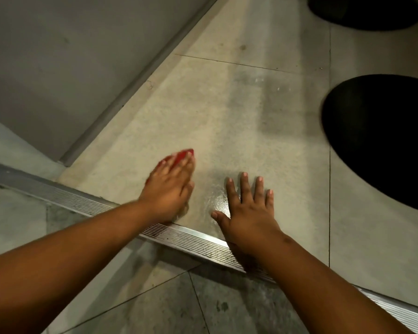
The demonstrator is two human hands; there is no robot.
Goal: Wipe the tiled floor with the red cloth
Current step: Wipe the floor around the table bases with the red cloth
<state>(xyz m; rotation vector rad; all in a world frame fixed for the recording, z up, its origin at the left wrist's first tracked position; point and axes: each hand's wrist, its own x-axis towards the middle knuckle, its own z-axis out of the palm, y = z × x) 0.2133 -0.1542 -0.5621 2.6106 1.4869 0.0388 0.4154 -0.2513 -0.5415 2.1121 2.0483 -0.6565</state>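
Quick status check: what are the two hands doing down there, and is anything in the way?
Left hand pressing red cloth flat on tiled floor. Right hand spread flat on wet tile, bracing. Two dark round objects ahead at right, apart from the cloth.

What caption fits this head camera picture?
Left hand wipes tiled floor with red cloth; right hand braces flat.

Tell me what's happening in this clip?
A person is wiping a tiled floor. The left hand presses a red cloth flat against the tile, mostly covering it. The right hand rests open on the floor, its heel on the ribbed metal threshold strip. The tile between the hands looks wet.
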